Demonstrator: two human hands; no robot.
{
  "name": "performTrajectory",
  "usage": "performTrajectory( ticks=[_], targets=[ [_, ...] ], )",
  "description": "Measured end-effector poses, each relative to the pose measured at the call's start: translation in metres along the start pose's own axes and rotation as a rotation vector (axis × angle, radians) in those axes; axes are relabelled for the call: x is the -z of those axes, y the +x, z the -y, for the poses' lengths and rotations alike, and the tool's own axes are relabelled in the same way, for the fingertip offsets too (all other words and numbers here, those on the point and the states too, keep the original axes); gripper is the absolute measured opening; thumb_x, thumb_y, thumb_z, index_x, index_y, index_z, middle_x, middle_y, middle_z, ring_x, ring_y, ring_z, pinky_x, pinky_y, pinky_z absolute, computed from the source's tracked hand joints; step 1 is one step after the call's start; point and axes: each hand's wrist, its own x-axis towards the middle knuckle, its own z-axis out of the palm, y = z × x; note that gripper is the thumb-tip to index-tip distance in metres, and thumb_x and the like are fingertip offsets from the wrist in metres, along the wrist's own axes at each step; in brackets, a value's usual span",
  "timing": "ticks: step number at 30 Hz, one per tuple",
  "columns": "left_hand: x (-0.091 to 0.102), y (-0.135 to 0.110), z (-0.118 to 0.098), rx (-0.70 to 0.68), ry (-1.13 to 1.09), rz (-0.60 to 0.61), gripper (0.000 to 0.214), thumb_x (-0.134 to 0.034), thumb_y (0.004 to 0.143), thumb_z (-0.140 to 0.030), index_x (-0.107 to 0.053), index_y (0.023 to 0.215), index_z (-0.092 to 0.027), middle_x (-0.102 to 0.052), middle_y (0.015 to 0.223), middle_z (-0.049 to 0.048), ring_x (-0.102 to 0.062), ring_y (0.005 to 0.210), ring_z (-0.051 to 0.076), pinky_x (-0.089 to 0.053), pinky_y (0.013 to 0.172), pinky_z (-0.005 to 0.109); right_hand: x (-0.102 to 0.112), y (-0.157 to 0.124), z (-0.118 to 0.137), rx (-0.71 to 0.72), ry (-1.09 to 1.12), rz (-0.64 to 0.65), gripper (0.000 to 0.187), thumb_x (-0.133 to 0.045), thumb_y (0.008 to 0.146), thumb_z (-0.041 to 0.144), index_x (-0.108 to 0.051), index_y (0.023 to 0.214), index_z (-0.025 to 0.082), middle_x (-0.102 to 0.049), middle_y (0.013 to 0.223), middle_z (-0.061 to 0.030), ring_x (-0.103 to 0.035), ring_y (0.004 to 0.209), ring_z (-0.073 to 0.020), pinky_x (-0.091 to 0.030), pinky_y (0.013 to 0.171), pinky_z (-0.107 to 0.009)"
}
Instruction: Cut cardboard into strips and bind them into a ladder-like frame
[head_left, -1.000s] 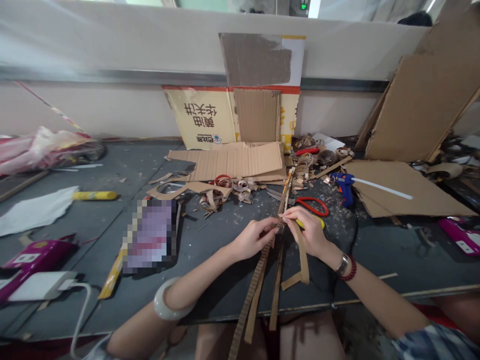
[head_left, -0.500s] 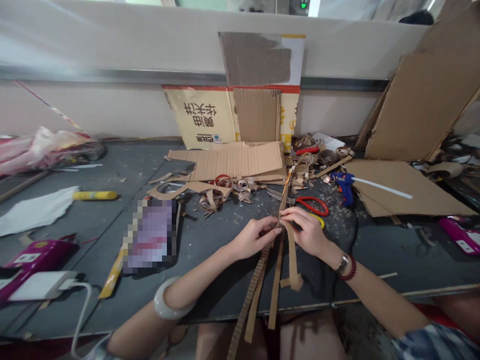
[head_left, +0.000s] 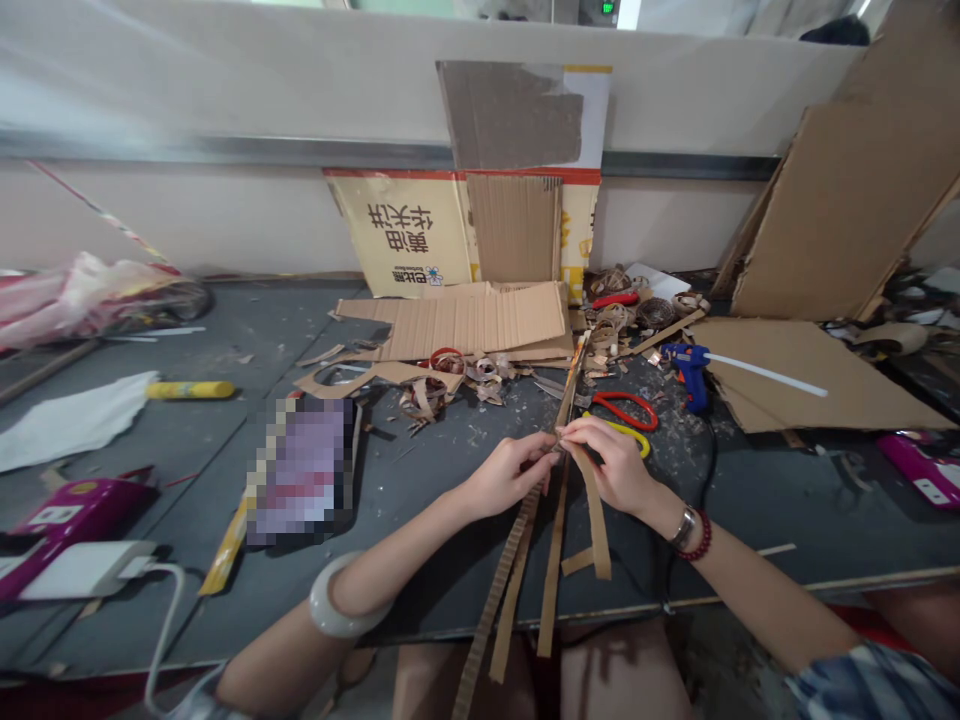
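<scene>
My left hand [head_left: 516, 476] is closed, thumb and fingers pinching narrow cardboard strips where they meet. A ridged cardboard strip [head_left: 496, 590] trails from it past the table's front edge. Right beside it, my right hand [head_left: 609, 462] pinches the same meeting point, with a smooth cardboard strip [head_left: 595, 510] hanging below its fingers. Another strip [head_left: 553, 590] runs straight down between the hands. Above them, a thin bundle of strips [head_left: 571, 385] points away from me. The exact joint is hidden by my fingertips. Scissors with red and yellow handles [head_left: 626, 408] lie just beyond my right hand.
A blue glue gun [head_left: 694, 378] with a white stick lies to the right, near a flat cardboard sheet [head_left: 795, 375]. Cardboard scraps [head_left: 427, 398] and coils [head_left: 654, 315] lie at the back. On the left are a blurred phone [head_left: 304, 475], a yellow tube [head_left: 190, 390] and a box cutter [head_left: 225, 550].
The smooth strip below my right hand has swung slightly right, and its lower end hangs differently. More of the scissors' yellow handle shows. Both hands keep almost the same place.
</scene>
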Motion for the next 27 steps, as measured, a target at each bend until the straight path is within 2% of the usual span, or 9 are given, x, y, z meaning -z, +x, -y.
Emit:
performTrajectory(
  ticks=[9,13,20,27],
  targets=[
    [0.0014,-0.0007,-0.0026,-0.009,0.04,0.027,0.024,-0.037,0.09,-0.032,-0.052,0.097,-0.014,-0.06,0.057,-0.0003,-0.055,0.051,0.011,-0.042,0.051,0.018,0.0015,0.0031,0.002,-0.062,0.037,-0.069,0.01,-0.048,0.083,0.013,-0.055,0.086,0.018,-0.06,0.089,-0.0066,-0.058,0.085,-0.016,-0.049,0.075,-0.03],
    [0.001,-0.0011,-0.0026,-0.011,0.034,0.015,0.026,-0.038,0.09,-0.032,-0.051,0.101,-0.013,-0.06,0.056,-0.0008,-0.053,0.048,0.01,-0.04,0.047,0.017,0.0024,0.0039,0.0017,-0.047,0.027,-0.083,0.009,-0.052,0.082,0.016,-0.057,0.088,0.019,-0.06,0.094,-0.0073,-0.058,0.089,-0.017,-0.05,0.079,-0.031],
    [0.0008,-0.0015,-0.0028,-0.03,0.062,-0.021,0.025,-0.043,0.088,-0.034,-0.054,0.096,-0.013,-0.056,0.055,-0.0026,-0.05,0.048,0.009,-0.036,0.046,0.016,-0.0012,0.0002,-0.0018,0.008,0.004,-0.051,0.015,-0.05,0.082,0.011,-0.058,0.091,0.02,-0.06,0.098,-0.0071,-0.058,0.093,-0.0165,-0.05,0.082,-0.032],
    [0.0003,-0.0004,-0.002,-0.009,0.002,0.012,0.026,-0.037,0.09,-0.033,-0.051,0.099,-0.013,-0.058,0.058,-0.0012,-0.056,0.052,0.011,-0.041,0.052,0.018,-0.0013,-0.0009,-0.002,0.005,0.005,-0.001,0.016,-0.047,0.083,0.01,-0.056,0.093,0.019,-0.06,0.099,-0.0077,-0.057,0.094,-0.0168,-0.049,0.082,-0.031]
  ],
)
